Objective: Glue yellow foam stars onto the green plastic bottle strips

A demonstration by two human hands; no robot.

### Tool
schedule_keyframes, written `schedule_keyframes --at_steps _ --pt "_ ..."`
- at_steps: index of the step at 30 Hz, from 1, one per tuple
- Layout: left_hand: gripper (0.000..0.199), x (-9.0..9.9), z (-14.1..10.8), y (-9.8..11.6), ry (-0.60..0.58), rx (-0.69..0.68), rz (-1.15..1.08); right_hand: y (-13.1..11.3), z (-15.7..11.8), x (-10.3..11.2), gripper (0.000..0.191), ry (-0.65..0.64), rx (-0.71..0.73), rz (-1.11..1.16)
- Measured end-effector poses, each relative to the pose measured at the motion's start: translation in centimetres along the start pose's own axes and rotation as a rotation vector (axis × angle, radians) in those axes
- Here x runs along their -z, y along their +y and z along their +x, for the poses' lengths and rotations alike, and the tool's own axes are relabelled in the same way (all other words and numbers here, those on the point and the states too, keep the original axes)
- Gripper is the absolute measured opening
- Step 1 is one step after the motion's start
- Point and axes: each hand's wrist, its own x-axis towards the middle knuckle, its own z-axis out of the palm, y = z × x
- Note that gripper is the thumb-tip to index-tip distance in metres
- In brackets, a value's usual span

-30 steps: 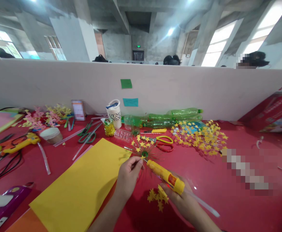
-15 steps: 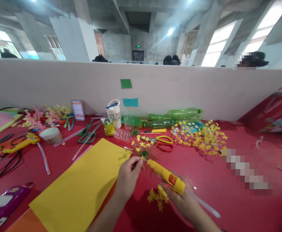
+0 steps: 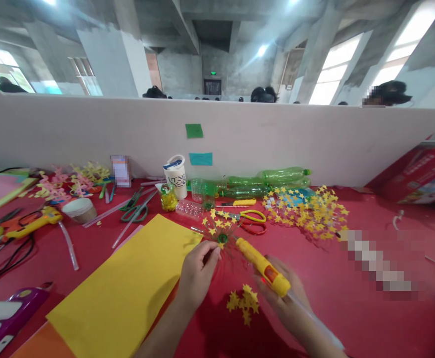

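My left hand (image 3: 199, 266) pinches a small yellow paper star (image 3: 220, 245) between thumb and fingertips. Just beyond it sits a cut green bottle top (image 3: 222, 238), its thin strips spread outward, several tipped with yellow stars (image 3: 213, 223). My right hand (image 3: 282, 283) is wrapped round a yellow hot glue gun (image 3: 264, 266), its nozzle pointing at the bottle top but apart from the star. A clear glue stick (image 3: 314, 320) sticks out of the gun's back end. Between my forearms lies a small pile of loose yellow stars (image 3: 244, 301) on the red table (image 3: 359, 318).
Yellow paper (image 3: 128, 286) covers the left front. Red-and-yellow scissors (image 3: 252, 221), a utility knife (image 3: 241, 203), green bottles (image 3: 284, 175) and a starry cluster (image 3: 310, 211) lie beyond my hands. Another glue gun (image 3: 34, 223) and a purple tool (image 3: 12, 313) are at left. A white partition (image 3: 109, 127) stands behind.
My right hand has drawn the glue gun back to the right, so its nozzle has come away from the star. My left hand stays in place, pinching the star.
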Motion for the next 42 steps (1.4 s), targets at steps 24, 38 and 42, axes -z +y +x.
schedule_keyframes --at_steps 24,38,42 --pt "0.015 0.2 -0.2 1.8 -0.529 0.479 -0.585 -2.7 2.0 2.7 0.015 -0.249 0.212 -0.074" --pt "0.013 0.8 -0.6 0.9 -0.523 0.548 -0.713 -4.1 2.5 0.3 0.013 -0.210 0.310 -0.228" --pt "0.019 0.9 -0.2 1.0 -0.403 0.431 -0.555 -4.1 3.3 0.2 0.011 -0.182 0.271 -0.114"
